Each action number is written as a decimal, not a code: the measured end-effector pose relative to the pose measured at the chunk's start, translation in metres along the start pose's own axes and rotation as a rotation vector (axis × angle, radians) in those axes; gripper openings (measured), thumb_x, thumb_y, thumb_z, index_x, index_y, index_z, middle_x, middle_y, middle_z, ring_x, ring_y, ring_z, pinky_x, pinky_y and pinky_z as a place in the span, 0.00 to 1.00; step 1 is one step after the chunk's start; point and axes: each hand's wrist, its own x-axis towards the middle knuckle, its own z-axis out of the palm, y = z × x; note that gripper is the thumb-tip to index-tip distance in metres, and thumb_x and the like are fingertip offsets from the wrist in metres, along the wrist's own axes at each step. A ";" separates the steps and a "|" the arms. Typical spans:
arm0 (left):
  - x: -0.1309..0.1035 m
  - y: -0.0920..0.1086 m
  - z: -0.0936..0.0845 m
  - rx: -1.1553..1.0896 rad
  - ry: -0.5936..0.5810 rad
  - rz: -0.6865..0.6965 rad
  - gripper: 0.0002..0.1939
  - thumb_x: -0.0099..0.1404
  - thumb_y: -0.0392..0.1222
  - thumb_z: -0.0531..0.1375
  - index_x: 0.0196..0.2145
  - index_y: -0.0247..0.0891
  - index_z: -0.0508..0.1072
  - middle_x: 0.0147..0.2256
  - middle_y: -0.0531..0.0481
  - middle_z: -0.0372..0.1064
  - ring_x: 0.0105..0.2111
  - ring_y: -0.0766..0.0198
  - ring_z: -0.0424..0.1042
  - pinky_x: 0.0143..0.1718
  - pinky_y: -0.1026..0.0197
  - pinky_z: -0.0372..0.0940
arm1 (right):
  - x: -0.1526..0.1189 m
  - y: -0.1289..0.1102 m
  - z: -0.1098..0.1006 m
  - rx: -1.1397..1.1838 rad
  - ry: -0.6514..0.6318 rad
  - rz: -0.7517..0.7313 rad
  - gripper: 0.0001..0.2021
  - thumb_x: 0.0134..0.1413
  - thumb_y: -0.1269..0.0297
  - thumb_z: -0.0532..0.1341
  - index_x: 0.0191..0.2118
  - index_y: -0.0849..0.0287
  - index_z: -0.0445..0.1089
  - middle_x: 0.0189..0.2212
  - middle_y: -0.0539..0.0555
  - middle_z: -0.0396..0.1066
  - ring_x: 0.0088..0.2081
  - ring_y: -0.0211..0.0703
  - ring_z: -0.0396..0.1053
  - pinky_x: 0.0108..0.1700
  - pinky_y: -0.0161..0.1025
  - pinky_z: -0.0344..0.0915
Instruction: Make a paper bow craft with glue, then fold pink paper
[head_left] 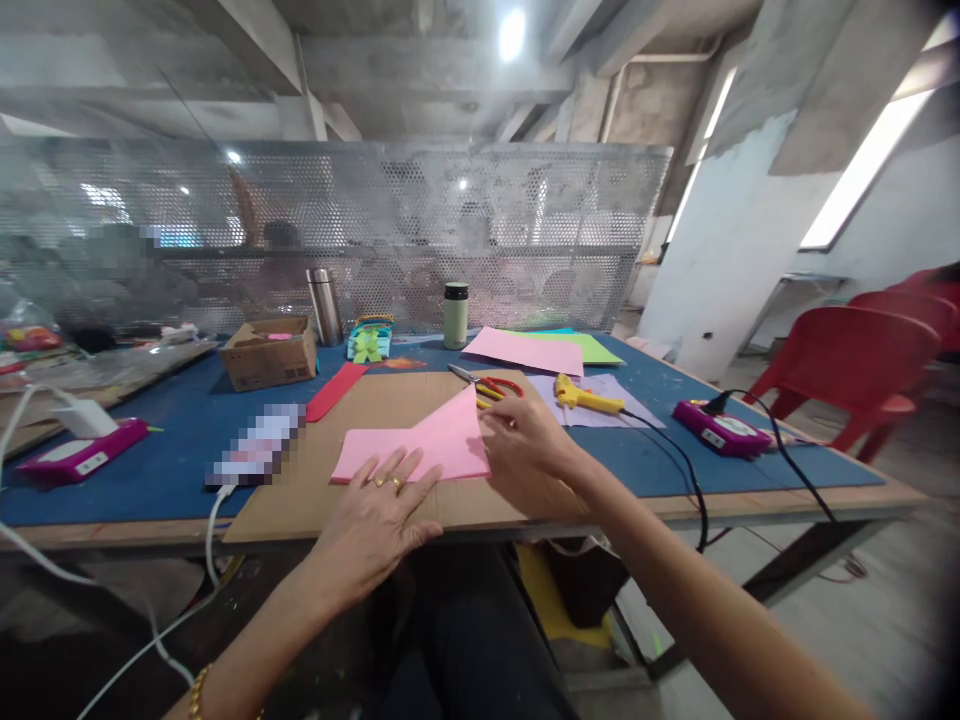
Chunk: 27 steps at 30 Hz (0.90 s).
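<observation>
A folded sheet of pink paper (442, 432) lies on a piece of brown cardboard (300, 500) at the front of the table. My left hand (379, 515) rests flat on its near edge, fingers spread. At the paper's right side, my right hand (529, 435) is closed in a pinch on a raised corner, which stands up at an angle. Just behind the paper lie scissors with red handles (499, 385), partly covered by the paper and my right hand. Right of them a yellow glue gun (589, 397) rests on a purple sheet (630, 405).
A cardboard box (270, 355), a steel flask (324, 308), a green tumbler (455, 318) and more coloured sheets (525, 350) stand or lie toward the back. Purple power strips (720, 430) sit at both sides with trailing cables. A red paper strip (335, 392) lies left.
</observation>
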 end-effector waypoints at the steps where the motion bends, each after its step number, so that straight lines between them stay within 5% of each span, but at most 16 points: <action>1: 0.000 0.000 0.000 0.004 0.008 0.000 0.32 0.73 0.63 0.44 0.68 0.48 0.59 0.68 0.45 0.55 0.67 0.48 0.55 0.63 0.41 0.54 | 0.011 0.002 0.000 -0.029 -0.032 0.034 0.12 0.61 0.64 0.58 0.31 0.59 0.76 0.27 0.53 0.73 0.31 0.41 0.66 0.34 0.37 0.56; 5: -0.002 -0.001 0.002 0.028 0.037 0.012 0.32 0.73 0.63 0.45 0.68 0.48 0.57 0.67 0.45 0.56 0.67 0.49 0.55 0.63 0.42 0.54 | 0.038 0.005 0.008 -0.074 -0.169 0.123 0.10 0.58 0.67 0.59 0.32 0.59 0.77 0.29 0.53 0.76 0.31 0.40 0.68 0.32 0.35 0.56; 13: -0.002 -0.002 0.004 0.030 0.072 0.020 0.33 0.72 0.63 0.45 0.68 0.47 0.59 0.67 0.44 0.56 0.66 0.48 0.56 0.63 0.42 0.54 | 0.044 0.007 0.016 -0.033 -0.264 0.168 0.05 0.51 0.64 0.67 0.32 0.59 0.76 0.34 0.54 0.79 0.35 0.41 0.73 0.34 0.32 0.61; 27: -0.002 -0.003 0.002 0.008 0.030 0.022 0.33 0.72 0.63 0.45 0.68 0.47 0.58 0.68 0.44 0.55 0.67 0.47 0.55 0.63 0.41 0.54 | 0.040 0.010 0.011 0.096 -0.272 0.154 0.05 0.53 0.65 0.65 0.32 0.61 0.74 0.30 0.52 0.75 0.31 0.36 0.68 0.30 0.31 0.58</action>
